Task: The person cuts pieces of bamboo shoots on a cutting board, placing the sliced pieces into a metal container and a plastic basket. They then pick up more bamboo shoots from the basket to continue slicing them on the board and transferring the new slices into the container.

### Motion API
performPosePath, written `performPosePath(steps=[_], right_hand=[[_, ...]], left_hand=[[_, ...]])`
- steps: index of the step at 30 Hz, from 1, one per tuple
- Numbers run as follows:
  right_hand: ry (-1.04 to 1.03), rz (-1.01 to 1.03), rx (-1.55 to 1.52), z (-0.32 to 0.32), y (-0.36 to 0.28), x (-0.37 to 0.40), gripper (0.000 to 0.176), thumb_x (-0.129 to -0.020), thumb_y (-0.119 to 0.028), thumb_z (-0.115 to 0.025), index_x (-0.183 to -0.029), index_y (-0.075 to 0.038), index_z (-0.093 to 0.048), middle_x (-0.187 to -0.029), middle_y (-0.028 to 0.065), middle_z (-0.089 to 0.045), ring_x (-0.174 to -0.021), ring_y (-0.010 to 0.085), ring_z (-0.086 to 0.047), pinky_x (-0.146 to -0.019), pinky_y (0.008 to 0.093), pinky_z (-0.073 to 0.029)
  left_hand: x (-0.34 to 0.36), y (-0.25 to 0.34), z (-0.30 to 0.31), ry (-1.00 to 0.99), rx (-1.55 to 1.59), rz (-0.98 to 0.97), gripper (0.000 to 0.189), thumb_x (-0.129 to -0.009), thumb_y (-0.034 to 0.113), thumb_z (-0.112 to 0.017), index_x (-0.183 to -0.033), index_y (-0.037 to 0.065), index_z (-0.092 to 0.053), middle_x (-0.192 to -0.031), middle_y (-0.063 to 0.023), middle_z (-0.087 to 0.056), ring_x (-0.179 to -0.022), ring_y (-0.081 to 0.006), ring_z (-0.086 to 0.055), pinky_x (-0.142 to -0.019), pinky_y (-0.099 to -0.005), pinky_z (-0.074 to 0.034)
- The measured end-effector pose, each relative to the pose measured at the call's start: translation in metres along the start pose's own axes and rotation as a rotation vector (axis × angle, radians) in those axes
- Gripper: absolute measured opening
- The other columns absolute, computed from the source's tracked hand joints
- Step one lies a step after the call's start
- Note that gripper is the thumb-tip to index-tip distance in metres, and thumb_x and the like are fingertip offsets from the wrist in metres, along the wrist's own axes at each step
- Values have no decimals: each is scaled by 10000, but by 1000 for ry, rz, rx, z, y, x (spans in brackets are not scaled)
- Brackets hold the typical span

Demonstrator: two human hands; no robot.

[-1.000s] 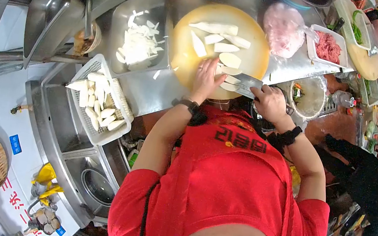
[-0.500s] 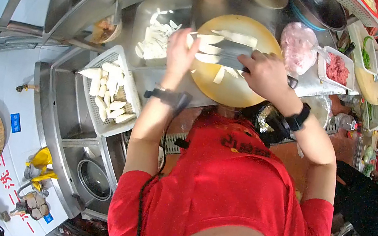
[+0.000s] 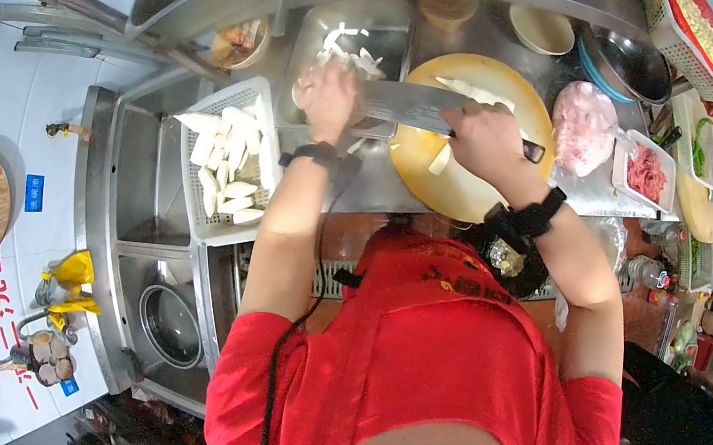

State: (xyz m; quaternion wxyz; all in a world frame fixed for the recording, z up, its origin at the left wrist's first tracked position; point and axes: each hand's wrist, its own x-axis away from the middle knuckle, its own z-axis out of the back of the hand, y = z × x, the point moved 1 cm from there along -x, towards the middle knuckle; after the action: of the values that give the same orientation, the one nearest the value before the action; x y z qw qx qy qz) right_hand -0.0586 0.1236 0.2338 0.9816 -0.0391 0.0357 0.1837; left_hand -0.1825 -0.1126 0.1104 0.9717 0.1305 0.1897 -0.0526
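My right hand (image 3: 486,139) grips the handle of a broad cleaver (image 3: 411,104), whose flat blade reaches left off the round yellow cutting board (image 3: 476,196). My left hand (image 3: 329,98) is cupped against the blade's far end, holding white vegetable slices over a metal tray (image 3: 388,42). A heap of cut white slices (image 3: 349,50) lies in that tray. A few white pieces (image 3: 470,92) remain on the board, and one strip (image 3: 440,159) lies near its middle.
A white plastic basket (image 3: 274,108) of white chunks sits over the sink (image 3: 144,185) at left. A bag of pink meat (image 3: 584,124), a tray of mince (image 3: 644,168), bowls (image 3: 543,29) and a small wooden board (image 3: 699,202) crowd the right. A person in black (image 3: 685,414) stands at right.
I stopped slicing on the board. I gathered slices on the cleaver blade and carried them left, from the board to over the metal tray, with my left hand held against them.
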Motion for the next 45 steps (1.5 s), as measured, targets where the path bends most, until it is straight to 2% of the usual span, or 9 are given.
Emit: performPosePath(steps=[6, 8, 10, 12, 13, 18, 25, 35, 45], right_hand=[[110, -274, -215, 14, 39, 55, 344, -674, -230, -645, -1008, -147, -638, -778, 112, -627, -749, 280, -629, -677, 401, -489], [137, -371, -301, 5, 57, 83, 361, -668, -237, -662, -1015, -141, -638, -789, 123, -635, -747, 291, -628, -682, 402, -490], [167, -462, -382, -5, 72, 112, 379, -661, -243, -678, -1022, -135, -638, -799, 135, -643, -745, 301, -628, -688, 402, -491], [120, -684, -558, -14, 82, 141, 351, -683, -232, -669, -1013, -117, -634, -847, 154, -651, -763, 313, -629, -712, 389, -492], [120, -690, -558, -20, 85, 154, 351, -683, -232, -669, -1013, -117, -634, -847, 154, -651, -763, 313, -629, -712, 389, -492], [-27, -960, -619, -50, 87, 208, 343, -717, -239, -634, -1030, -99, -621, -855, 184, -647, -818, 309, -634, -733, 373, -485], [5, -894, -432, -91, 70, 227, 258, -821, -260, -495, -980, -74, -578, -735, 236, -607, -716, 410, -593, -658, 492, -464], [141, -928, -548, -97, 73, 236, 205, -848, -213, -463, -944, -55, -552, -698, 247, -581, -695, 429, -571, -618, 514, -438], [109, -889, -620, -104, 71, 243, 241, -851, -219, -487, -998, -43, -559, -683, 238, -574, -665, 420, -568, -594, 488, -438]], left_hand=[[-5, 11, 30, 265, -9, -39, 305, -862, 282, -545, -1098, 90, -563, -1128, -154, -554, -1097, -340, -467, -944, -444, -349], [2, 45, 46, 76, 569, -96, 203, -850, 192, -546, -998, 65, -601, -936, -152, -615, -907, -339, -567, -805, -419, -444], [31, 77, 37, -49, 666, -230, 168, -856, 198, -540, -928, 60, -604, -832, -156, -630, -801, -337, -598, -696, -415, -482], [60, 114, 42, -597, 433, -256, 208, -828, 247, -569, -951, 81, -584, -847, -136, -627, -837, -308, -609, -703, -422, -499], [80, 115, 19, -447, 453, -504, 211, -809, 232, -580, -953, 78, -571, -905, -140, -609, -836, -313, -608, -707, -419, -504], [121, 119, -50, -488, 227, -348, 271, -718, 206, -658, -926, 61, -563, -944, -149, -586, -865, -320, -596, -691, -419, -499], [112, 123, -58, -714, 344, -98, 361, -706, 101, -638, -1058, 86, -560, -956, -146, -597, -908, -320, -581, -758, -422, -473], [103, 161, -46, -741, 364, -309, 363, -734, 137, -658, -1085, 99, -570, -948, -167, -575, -1009, -311, -539, -875, -403, -437], [118, 142, -39, -395, 216, -539, 145, -745, 161, -580, -830, 43, -586, -763, -149, -589, -611, -350, -602, -541, -407, -512]])
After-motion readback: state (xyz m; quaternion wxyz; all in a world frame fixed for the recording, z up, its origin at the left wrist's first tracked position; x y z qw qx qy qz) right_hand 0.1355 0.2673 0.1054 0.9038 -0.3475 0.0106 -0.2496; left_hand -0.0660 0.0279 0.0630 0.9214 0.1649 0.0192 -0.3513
